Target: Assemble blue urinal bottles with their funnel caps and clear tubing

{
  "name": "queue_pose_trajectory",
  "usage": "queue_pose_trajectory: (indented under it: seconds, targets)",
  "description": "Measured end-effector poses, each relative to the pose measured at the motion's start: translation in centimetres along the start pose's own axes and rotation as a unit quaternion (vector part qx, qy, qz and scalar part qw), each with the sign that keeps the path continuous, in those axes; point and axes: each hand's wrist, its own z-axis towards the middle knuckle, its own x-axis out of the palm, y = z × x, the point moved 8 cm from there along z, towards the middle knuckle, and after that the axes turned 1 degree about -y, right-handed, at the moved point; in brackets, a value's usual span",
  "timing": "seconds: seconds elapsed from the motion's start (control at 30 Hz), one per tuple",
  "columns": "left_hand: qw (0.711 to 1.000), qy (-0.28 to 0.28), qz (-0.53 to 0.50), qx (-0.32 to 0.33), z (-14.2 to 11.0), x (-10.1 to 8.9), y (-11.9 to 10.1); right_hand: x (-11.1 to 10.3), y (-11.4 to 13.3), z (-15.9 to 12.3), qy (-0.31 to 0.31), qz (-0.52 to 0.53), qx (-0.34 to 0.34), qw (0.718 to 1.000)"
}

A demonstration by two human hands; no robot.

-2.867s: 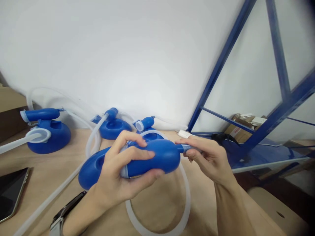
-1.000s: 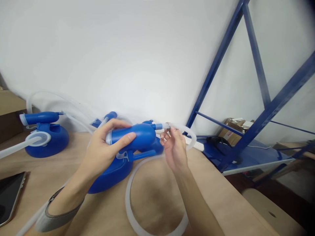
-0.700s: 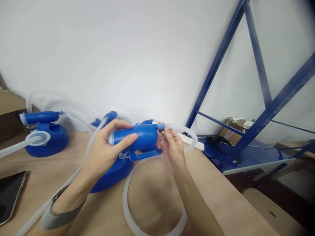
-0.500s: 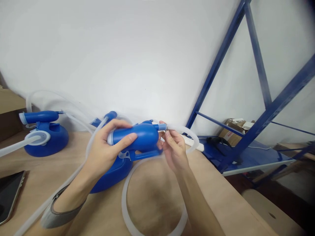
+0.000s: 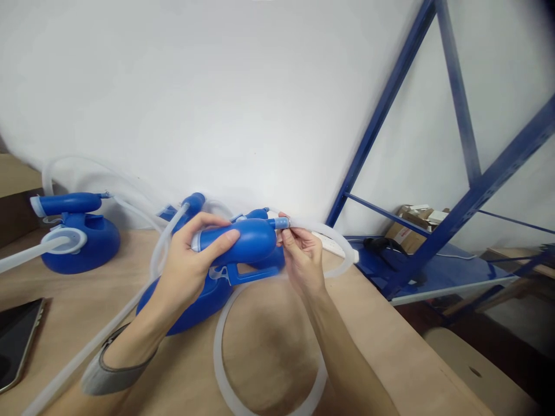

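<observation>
My left hand (image 5: 197,245) is wrapped round a blue plastic bottle (image 5: 254,240), which lies level with its pale capped end to the left. A blue handle (image 5: 254,276) hangs beneath it. From its right end sticks a narrow nozzle with a translucent hose sleeve (image 5: 281,223) over it. My right hand (image 5: 303,254) pinches a thin metal hose clamp (image 5: 289,221) at the end of that sleeve. The fingertips partly hide the clamp. A translucent hose (image 5: 221,352) loops over the table below my hands. Under my left hand sits a blue container (image 5: 191,312).
Another blue container (image 5: 82,245) with a hose stands at the left, near a phone (image 5: 19,341) on the wooden table (image 5: 359,323). Further blue pieces lie by the wall. A white power strip (image 5: 328,245) and a blue metal rack (image 5: 390,98) are at the right.
Both hands and the bottle have shifted slightly left in view. My right hand has brought the clamp close against the sleeve on the nozzle.
</observation>
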Motion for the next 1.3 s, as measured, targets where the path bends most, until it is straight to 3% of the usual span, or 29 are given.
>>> queue_pose_trajectory:
  seconds: [0.13, 0.3, 0.53, 0.7, 1.1, 1.3]
  targets:
    - [1.000, 0.016, 0.000, 0.002, 0.0, -0.3, -1.1, -0.1, 0.6, 0.2, 0.019, -0.009, -0.003, 1.000]
    - [0.993, 0.009, 0.046, 0.110, -0.5, -0.9, -4.4, 0.2, 1.5, 0.3, 0.067, 0.014, 0.032, 0.997]
    - [0.969, -0.005, 0.082, 0.233, -1.8, -0.3, -5.5, 0.1, 1.7, 0.3, 0.054, -0.003, 0.028, 0.998]
    - [0.968, -0.008, 0.080, 0.239, -1.4, -0.3, -5.2, 0.0, 2.2, 0.3, 0.045, -0.013, 0.010, 0.999]
    - [0.960, -0.047, 0.099, 0.259, -1.8, -0.7, -5.0, 0.3, 0.2, 0.3, 0.018, 0.019, -0.007, 1.000]
    - [0.941, -0.084, 0.133, 0.301, -2.6, -0.5, -5.2, 0.1, 0.0, 0.2, 0.026, 0.032, 0.025, 0.999]
